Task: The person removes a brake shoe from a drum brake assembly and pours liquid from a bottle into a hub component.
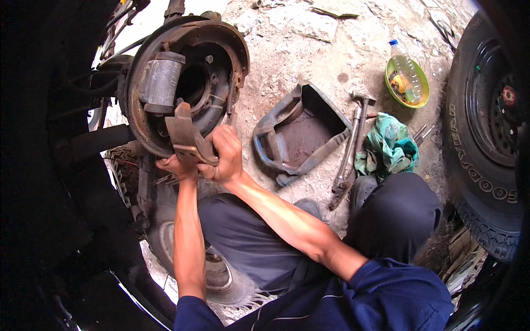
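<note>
A rusty drum brake backing plate [144,128] stands at the upper left, with a grey cylinder [162,83] fixed on its face. In front of its lower part I hold a worn, curved brake shoe [185,132] tilted upward. My left hand [181,166] grips the shoe from below on its left side, its fingers partly hidden behind it. My right hand [225,153] is closed around the shoe's lower right end, close to a coil spring [229,103] at the plate's edge.
Right of my hands lies a cut-open plastic container [302,132] with dark residue. Beyond it are a hammer [361,118], a long metal wrench [348,149] and a green rag [389,144]. A yellow-green bowl [426,91] holds a plastic bottle [406,71]. A wheel [464,127] stands far right.
</note>
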Tool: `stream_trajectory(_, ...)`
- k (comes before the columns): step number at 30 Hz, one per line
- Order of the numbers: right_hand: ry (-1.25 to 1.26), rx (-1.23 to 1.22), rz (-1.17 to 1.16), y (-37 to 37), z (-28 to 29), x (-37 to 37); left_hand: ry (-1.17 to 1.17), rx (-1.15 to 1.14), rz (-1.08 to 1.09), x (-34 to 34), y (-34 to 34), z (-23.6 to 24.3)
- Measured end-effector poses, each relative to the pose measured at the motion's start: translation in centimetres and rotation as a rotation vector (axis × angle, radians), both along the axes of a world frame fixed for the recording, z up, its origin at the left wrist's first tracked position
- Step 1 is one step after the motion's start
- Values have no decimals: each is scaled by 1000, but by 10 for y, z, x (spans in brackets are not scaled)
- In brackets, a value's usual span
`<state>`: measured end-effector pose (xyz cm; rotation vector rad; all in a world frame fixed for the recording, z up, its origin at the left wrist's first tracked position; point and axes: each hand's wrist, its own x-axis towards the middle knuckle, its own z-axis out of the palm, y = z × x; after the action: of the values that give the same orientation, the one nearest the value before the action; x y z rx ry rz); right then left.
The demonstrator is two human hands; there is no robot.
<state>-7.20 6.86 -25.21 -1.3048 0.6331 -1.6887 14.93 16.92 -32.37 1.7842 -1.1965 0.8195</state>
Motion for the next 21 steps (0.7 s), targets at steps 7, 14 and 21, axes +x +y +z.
stream_trajectory(7,12,-7,-1,-5,-1,2,463,277,-36,-12,-10,10)
stream_trajectory(14,49,8,-37,-12,-9,3,517,-111,-118,-12,-24,-13)
stream_trajectory(21,21,-25,31,-14,-13,0,413,131,108,13,-10,-29)
